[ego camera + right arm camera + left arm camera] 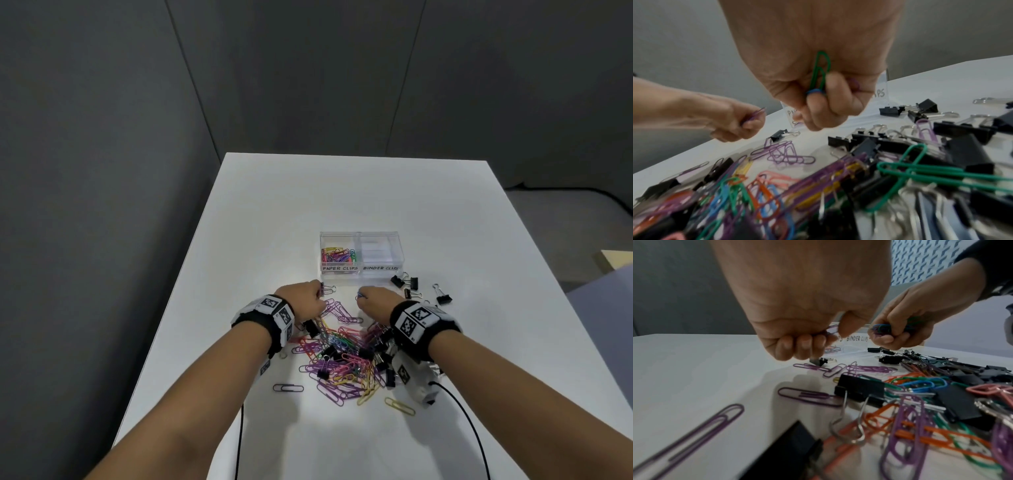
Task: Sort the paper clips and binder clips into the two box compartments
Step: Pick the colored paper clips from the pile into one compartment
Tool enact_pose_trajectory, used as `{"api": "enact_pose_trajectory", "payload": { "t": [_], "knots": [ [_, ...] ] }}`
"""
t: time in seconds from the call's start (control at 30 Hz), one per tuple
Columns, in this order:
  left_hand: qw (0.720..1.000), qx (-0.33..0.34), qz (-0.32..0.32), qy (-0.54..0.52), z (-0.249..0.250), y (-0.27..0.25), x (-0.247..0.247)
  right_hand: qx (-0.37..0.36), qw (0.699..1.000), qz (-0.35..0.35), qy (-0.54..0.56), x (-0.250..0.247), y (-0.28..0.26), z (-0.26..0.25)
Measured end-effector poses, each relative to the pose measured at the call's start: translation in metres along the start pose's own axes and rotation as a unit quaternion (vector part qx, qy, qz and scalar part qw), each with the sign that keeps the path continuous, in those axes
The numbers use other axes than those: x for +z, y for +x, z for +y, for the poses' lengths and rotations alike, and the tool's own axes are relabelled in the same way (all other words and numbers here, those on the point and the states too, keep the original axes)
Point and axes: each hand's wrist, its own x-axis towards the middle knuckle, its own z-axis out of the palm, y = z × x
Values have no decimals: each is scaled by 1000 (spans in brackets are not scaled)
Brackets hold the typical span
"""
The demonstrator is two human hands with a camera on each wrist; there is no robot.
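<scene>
1. Your left hand [306, 298] is curled round a few purple paper clips [831, 331], just near of the box's left corner; your right hand [376, 303] is closed on a small bunch of paper clips [819, 74] (green, blue and purple show between the fingers), just near of the box's middle.

2. The clear box [359, 236] stands on the tabletop [342, 192] beyond your hands. Its left compartment [337, 255], labelled PAPER CLIPS, already has coloured clips in it; the right compartment [378, 251], labelled BINDER CLIPS, looks to hold none so far.

3. The step in hand seems to be carrying both handfuls to the left compartment. Bring each hand fully over its rim before you loosen the fingers, and release low so the clips do not bounce across the divider.

4. Let one hand drop first (the opening is narrow for two fists).

5. Check your right fist: nothing black shows in it, but hooked clips can drag a binder clip along.

6. The mixed pile [346, 356] lies near of your hands, and loose binder clips [406, 282] sit right of the box; much sorting looks left.
</scene>
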Motion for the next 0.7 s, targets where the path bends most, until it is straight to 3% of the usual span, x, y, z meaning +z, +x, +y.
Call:
{"api": "enact_pose_trajectory", "payload": {
  "t": [0.13, 0.3, 0.37, 0.53, 0.7],
  "knots": [
    [999, 17, 32, 14, 8, 5, 3, -12, 998, 25, -47, 11, -6, -5],
    [999, 35, -6, 5, 12, 11, 6, -34, 994, 57, -91, 25, -6, -10],
    [1000, 28, 6, 12, 12, 10, 8, -33, 993, 60, -92, 28, -6, -11],
    [993, 21, 41, 111, 7, 10, 12, -28, 996, 47, -76, 27, -7, 0],
    [994, 25, 36, 100, 6, 15, 16, -69, 991, 24, -108, 15, -8, 8]
  ]
}}
